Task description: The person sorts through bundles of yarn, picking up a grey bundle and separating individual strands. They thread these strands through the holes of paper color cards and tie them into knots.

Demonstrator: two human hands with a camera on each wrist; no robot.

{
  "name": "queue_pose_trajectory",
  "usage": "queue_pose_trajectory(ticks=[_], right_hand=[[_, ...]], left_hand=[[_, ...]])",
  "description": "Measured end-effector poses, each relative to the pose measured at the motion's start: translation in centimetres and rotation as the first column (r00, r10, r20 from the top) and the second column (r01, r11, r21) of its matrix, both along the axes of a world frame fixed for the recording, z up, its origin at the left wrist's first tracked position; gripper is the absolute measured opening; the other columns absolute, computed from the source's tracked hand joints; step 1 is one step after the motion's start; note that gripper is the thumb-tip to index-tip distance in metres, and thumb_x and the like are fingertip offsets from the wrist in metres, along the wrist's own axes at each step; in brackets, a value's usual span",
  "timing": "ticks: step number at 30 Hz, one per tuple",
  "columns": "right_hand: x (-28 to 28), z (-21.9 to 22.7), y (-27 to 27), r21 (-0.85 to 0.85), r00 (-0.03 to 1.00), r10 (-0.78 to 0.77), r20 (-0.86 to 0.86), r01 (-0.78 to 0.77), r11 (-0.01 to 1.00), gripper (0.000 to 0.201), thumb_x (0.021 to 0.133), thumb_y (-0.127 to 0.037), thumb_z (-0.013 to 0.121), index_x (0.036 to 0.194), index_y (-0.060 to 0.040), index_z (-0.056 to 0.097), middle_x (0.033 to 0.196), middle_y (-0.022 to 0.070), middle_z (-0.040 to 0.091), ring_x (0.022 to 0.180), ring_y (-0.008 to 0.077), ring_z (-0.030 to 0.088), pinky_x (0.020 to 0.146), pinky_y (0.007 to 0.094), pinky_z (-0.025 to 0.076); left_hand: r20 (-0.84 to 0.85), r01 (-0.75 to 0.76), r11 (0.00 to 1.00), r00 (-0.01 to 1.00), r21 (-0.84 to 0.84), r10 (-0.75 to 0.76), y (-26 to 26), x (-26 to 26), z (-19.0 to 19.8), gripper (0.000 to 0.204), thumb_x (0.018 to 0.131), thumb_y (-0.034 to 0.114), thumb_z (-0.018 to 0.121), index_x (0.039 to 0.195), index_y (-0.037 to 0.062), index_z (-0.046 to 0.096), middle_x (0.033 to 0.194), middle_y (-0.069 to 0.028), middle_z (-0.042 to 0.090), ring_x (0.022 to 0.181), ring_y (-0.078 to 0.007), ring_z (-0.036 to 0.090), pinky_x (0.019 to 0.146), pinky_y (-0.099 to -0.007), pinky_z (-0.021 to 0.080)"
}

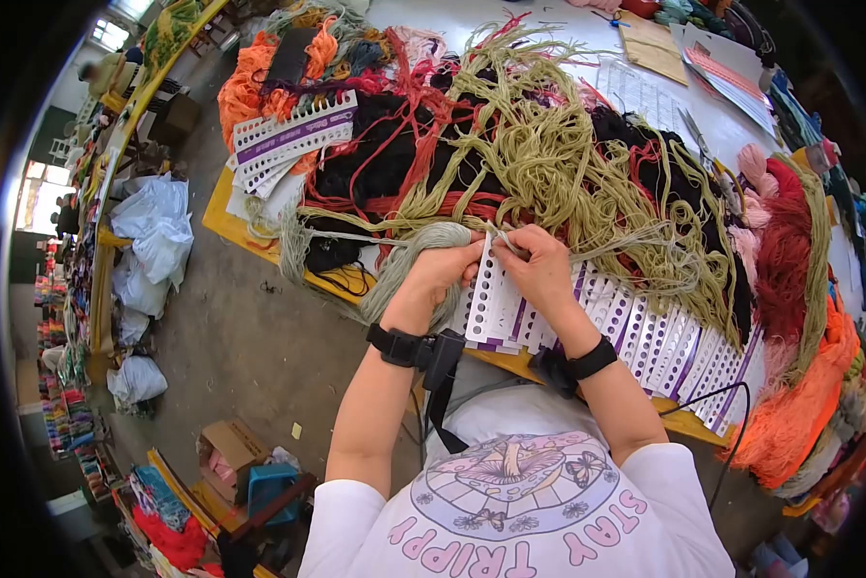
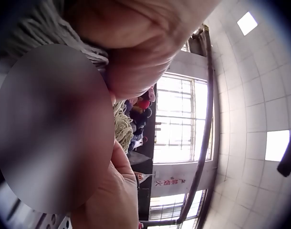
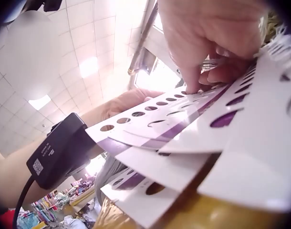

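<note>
In the head view my left hand (image 1: pixel 448 272) curls its fingers around a grey thread skein (image 1: pixel 383 293), which hangs down beside the wrist. Its fingertips are right at the edge of a white punched card (image 1: pixel 486 289) with a row of round holes. My right hand (image 1: pixel 539 270) pinches fine grey strands at the top of that card. The right wrist view shows the right fingertips (image 3: pixel 195 86) against the card, with strands (image 3: pixel 217 62) between the fingers. Behind the card, the left hand (image 3: pixel 131 102) lies partly hidden. A grey blur covers part of the left wrist view.
More punched cards with purple bands (image 1: pixel 635 332) overlap along the table's yellow edge (image 1: pixel 688 421). Olive thread (image 1: pixel 549 135) lies tangled over black and red skeins beyond the hands. Scissors (image 1: pixel 693 133) rest at the right. Another card stack (image 1: pixel 293 140) sits at the left.
</note>
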State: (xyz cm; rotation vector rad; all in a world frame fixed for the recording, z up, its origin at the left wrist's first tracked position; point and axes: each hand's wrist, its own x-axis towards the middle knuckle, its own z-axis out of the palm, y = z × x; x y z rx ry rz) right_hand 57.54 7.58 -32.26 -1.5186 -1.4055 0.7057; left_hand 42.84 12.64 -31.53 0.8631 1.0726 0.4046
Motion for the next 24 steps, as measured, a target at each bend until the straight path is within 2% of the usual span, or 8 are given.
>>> queue_pose_trajectory(ticks=[5, 11, 15, 16, 19, 20, 22, 24], right_hand=[[0.1, 0.5, -0.2, -0.064, 0.999, 0.002, -0.035, -0.004, 0.998, 0.012, 0.069, -0.009, 0.065, 0.079, -0.0024, 0.064, 0.071, 0.0096, 0.057, 0.064, 0.0245, 0.056, 0.059, 0.0312, 0.043], [-0.1, -0.1, -0.2, 0.036, 0.996, -0.025, 0.087, 0.021, 0.999, 0.011, 0.073, -0.011, 0.062, 0.078, -0.0009, 0.06, 0.071, 0.0117, 0.055, 0.065, 0.0278, 0.055, 0.059, 0.033, 0.043], [-0.2, 0.2, -0.1, -0.082, 0.998, -0.031, 0.052, 0.035, 0.996, 0.021, 0.08, -0.019, 0.057, 0.07, -0.0008, 0.054, 0.07, 0.0133, 0.054, 0.066, 0.0296, 0.055, 0.057, 0.0352, 0.042], [-0.2, 0.1, 0.0, -0.091, 0.998, -0.046, 0.039, 0.05, 0.995, 0.023, 0.081, -0.022, 0.056, 0.07, -0.0012, 0.053, 0.071, 0.0133, 0.054, 0.066, 0.0298, 0.055, 0.057, 0.0355, 0.042], [-0.5, -0.2, 0.1, -0.115, 0.996, -0.084, 0.017, 0.085, 0.99, 0.026, 0.083, -0.026, 0.053, 0.073, -0.0026, 0.052, 0.073, 0.0128, 0.055, 0.066, 0.0297, 0.055, 0.057, 0.0361, 0.041], [-0.6, -0.1, 0.2, -0.118, 0.995, -0.093, 0.022, 0.095, 0.988, 0.024, 0.083, -0.026, 0.053, 0.076, -0.0033, 0.053, 0.073, 0.0121, 0.056, 0.066, 0.0294, 0.055, 0.057, 0.036, 0.042], [-0.9, -0.1, 0.0, -0.116, 0.993, -0.11, 0.045, 0.115, 0.987, 0.022, 0.083, -0.027, 0.054, 0.084, -0.0048, 0.055, 0.075, 0.0109, 0.057, 0.067, 0.0285, 0.055, 0.058, 0.0358, 0.042], [-1.1, 0.0, 0.1, -0.096, 0.988, -0.13, 0.078, 0.137, 0.986, 0.023, 0.083, -0.027, 0.054, 0.091, -0.0067, 0.056, 0.077, 0.0096, 0.058, 0.067, 0.0276, 0.056, 0.059, 0.0356, 0.043]], left_hand=[[-0.086, -0.13, 0.963, 0.984, 0.237, 0.154, -0.9, 1.0, -1.6, 0.012, 0.085, 0.02, 0.052, 0.085, 0.0092, 0.058, 0.061, 0.0038, 0.05, 0.045, -0.0037, 0.036, 0.045, -0.0187, 0.031], [0.482, -0.036, 0.97, 0.863, -0.239, 0.15, 1.7, -3.2, 1.8, 0.014, 0.084, 0.02, 0.05, 0.084, 0.0072, 0.056, 0.07, -0.0009, 0.055, 0.046, -0.0017, 0.035, 0.045, -0.0169, 0.032], [0.264, 0.086, 0.996, 0.962, -0.039, -0.073, 0.3, -1.3, 3.2, 0.014, 0.086, 0.021, 0.047, 0.082, 0.008, 0.053, 0.069, 0.0005, 0.048, 0.045, -0.0024, 0.035, 0.042, -0.0178, 0.03], [-0.036, 0.146, 0.96, 0.989, 0.239, -0.141, -0.3, -0.3, 2.5, 0.014, 0.084, 0.022, 0.051, 0.082, 0.0081, 0.053, 0.066, -0.0017, 0.048, 0.046, -0.0085, 0.042, 0.046, -0.0242, 0.036], [-0.36, 0.373, 0.255, 0.928, 0.892, -0.096, -0.3, 0.4, -1.1, 0.014, 0.08, 0.023, 0.058, 0.08, 0.0095, 0.055, 0.059, -0.0044, 0.048, 0.051, -0.0162, 0.048, 0.053, -0.0322, 0.04], [-0.408, 0.409, 0.254, 0.911, 0.877, -0.058, -0.1, 0.1, -0.8, 0.014, 0.077, 0.022, 0.061, 0.076, 0.009, 0.055, 0.058, -0.0073, 0.047, 0.055, -0.0224, 0.05, 0.057, -0.0384, 0.041], [-0.401, 0.321, 0.682, 0.915, 0.657, -0.044, 1.0, -1.2, 1.6, 0.022, 0.075, 0.026, 0.065, 0.075, 0.0065, 0.055, 0.059, 0.0003, 0.048, 0.054, -0.0124, 0.048, 0.051, -0.0306, 0.04], [-0.006, -0.26, 0.966, 0.966, 0.01, 0.26, 4.0, -6.0, 1.0, 0.014, 0.079, 0.026, 0.06, 0.075, 0.0141, 0.056, 0.057, 0.0073, 0.042, 0.048, -0.0038, 0.04, 0.042, -0.0196, 0.033]])
